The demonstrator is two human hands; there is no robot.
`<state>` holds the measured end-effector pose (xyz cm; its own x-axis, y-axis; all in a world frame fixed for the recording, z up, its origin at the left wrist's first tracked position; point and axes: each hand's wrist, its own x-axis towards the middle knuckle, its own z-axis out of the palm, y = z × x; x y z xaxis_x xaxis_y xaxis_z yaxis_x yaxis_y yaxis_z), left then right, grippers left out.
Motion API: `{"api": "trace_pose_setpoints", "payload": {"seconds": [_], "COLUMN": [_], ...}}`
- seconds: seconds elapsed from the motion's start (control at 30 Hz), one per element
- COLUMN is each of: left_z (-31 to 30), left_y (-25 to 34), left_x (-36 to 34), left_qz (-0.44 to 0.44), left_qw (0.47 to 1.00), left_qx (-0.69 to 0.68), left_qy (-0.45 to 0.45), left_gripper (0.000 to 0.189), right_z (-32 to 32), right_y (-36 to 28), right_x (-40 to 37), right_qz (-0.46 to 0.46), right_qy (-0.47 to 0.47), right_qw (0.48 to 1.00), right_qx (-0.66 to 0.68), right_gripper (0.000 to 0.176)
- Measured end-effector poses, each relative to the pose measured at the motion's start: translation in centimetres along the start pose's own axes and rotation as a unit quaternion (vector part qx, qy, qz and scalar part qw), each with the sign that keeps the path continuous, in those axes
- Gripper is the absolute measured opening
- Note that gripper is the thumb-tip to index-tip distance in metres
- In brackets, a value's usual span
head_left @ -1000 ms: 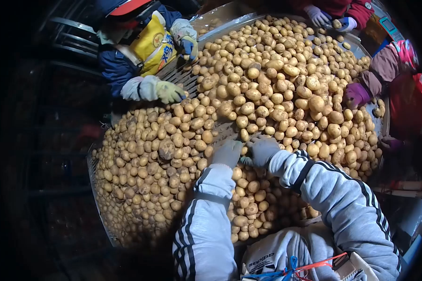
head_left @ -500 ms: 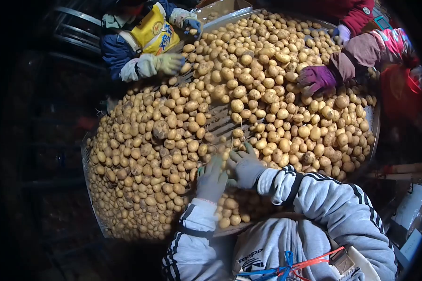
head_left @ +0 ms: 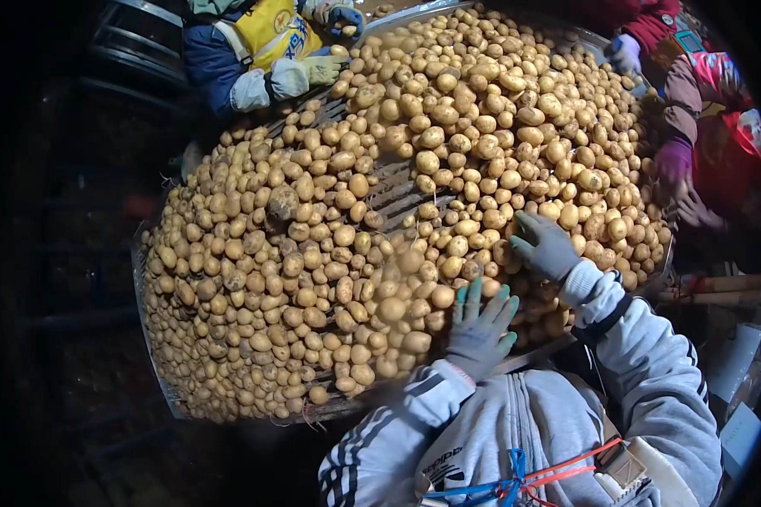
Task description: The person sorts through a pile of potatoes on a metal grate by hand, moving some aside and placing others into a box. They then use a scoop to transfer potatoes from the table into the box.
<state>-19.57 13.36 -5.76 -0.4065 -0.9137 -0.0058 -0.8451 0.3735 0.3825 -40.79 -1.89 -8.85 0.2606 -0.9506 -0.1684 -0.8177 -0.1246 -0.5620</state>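
Observation:
A broad heap of potatoes (head_left: 313,253) covers a slatted sorting table, with bare slats (head_left: 393,198) showing near the middle. My left hand (head_left: 480,331), in a grey glove with green fingertips, lies with fingers spread at the near edge, against the closest potatoes. Farther right, my right hand (head_left: 548,247), gloved alike, rests on the heap with thumb and fingers apart. No potato shows in either hand, though the underside of the right one is hidden.
Across the table at left, a person in a yellow apron (head_left: 271,34) has gloved hands at the heap. At right are a purple-gloved hand (head_left: 673,162) and another person's lavender glove (head_left: 625,55). Boxes (head_left: 740,363) stand at lower right.
Both my hands have moved right from the table's near middle. Potatoes now lie where they were. The purple-gloved hand has drawn back from the heap to the right edge.

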Motion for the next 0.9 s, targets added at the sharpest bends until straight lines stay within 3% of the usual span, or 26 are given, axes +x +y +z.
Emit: {"api": "trace_pose_setpoints", "payload": {"seconds": [0.1, 0.13, 0.17, 0.23, 0.27, 0.3, 0.37, 0.43, 0.47, 0.5, 0.63, 0.67, 0.7, 0.77, 0.83, 0.87, 0.9], "left_z": [1.9, -0.3, -2.4, -1.3, -0.3, -1.3, -4.7, -6.0, -7.3, -7.0, -6.0, -6.1, -5.2, -5.2, -2.1, -2.7, -3.9], "left_y": [-2.0, -2.2, -2.7, -6.0, -8.2, -9.1, -10.2, -11.7, -11.9, -12.7, -13.6, -13.1, -12.5, -8.3, -10.1, -8.8, -7.4], "left_x": [0.6, 1.7, 2.7, 2.2, 1.4, 1.1, -0.3, -2.8, -3.9, -5.8, -8.6, -8.2, -6.6, -1.7, -0.2, 0.9, 1.4], "left_qz": [0.031, 0.002, -0.026, -0.036, -0.025, -0.042, -0.1, -0.106, -0.095, -0.142, -0.274, -0.3, -0.332, -0.349, -0.144, -0.149, -0.101], "left_qw": [0.998, 0.992, 0.98, 0.989, 0.98, 0.985, 0.991, 0.993, 0.994, 0.987, 0.951, 0.941, 0.936, 0.935, 0.978, 0.962, 0.98], "left_qx": [-0.009, 0.027, 0.065, 0.126, 0.197, 0.141, 0.062, 0.041, 0.054, 0.065, -0.036, -0.051, -0.064, -0.022, -0.036, -0.178, -0.11], "left_qy": [-0.05, -0.12, -0.188, -0.064, 0.005, 0.087, -0.061, -0.026, 0.011, 0.036, 0.135, 0.147, 0.097, 0.053, 0.15, 0.144, 0.132], "left_gripper": [0.056, 0.054, 0.052, 0.036, 0.028, 0.031, 0.04, 0.064, 0.065, 0.068, 0.073, 0.075, 0.077, 0.075, 0.07, 0.068, 0.068], "right_z": [1.8, 3.3, 3.7, 6.8, 6.5, 6.2, 6.3, 5.0, 3.2, 1.0, -0.9, -0.3, 0.5, 1.9, 3.1, 2.0, 1.2], "right_y": [-3.3, -5.2, -7.3, -9.9, -11.5, -12.5, -12.6, -10.3, -9.1, -8.0, -1.5, -1.6, -2.1, -4.4, -5.5, -6.6, -6.5], "right_x": [0.3, 0.3, 0.6, 1.7, 1.9, 1.9, 1.6, 0.2, -0.9, -2.1, -5.9, -6.3, -7.0, -6.0, -4.9, -4.6, -4.7], "right_qz": [-0.01, -0.059, -0.05, -0.1, -0.112, -0.122, -0.128, -0.12, -0.053, 0.015, 0.135, 0.123, 0.125, 0.108, 0.038, 0.056, 0.04], "right_qy": [-0.008, 0.06, 0.023, 0.084, 0.049, 0.014, -0.036, 0.001, -0.035, -0.071, 0.01, 0.014, 0.012, 0.01, -0.03, -0.062, -0.062], "right_qw": [0.999, 0.996, 0.997, 0.991, 0.991, 0.988, 0.974, 0.963, 0.953, 0.935, 0.95, 0.959, 0.981, 0.989, 0.98, 0.975, 0.944], "right_qx": [-0.04, -0.011, 0.052, 0.016, 0.056, 0.096, 0.182, 0.242, 0.296, 0.347, 0.282, 0.255, 0.148, 0.098, 0.195, 0.204, 0.321], "right_gripper": [0.062, 0.06, 0.057, 0.058, 0.061, 0.064, 0.069, 0.063, 0.061, 0.06, 0.064, 0.068, 0.073, 0.074, 0.076, 0.076, 0.071]}}
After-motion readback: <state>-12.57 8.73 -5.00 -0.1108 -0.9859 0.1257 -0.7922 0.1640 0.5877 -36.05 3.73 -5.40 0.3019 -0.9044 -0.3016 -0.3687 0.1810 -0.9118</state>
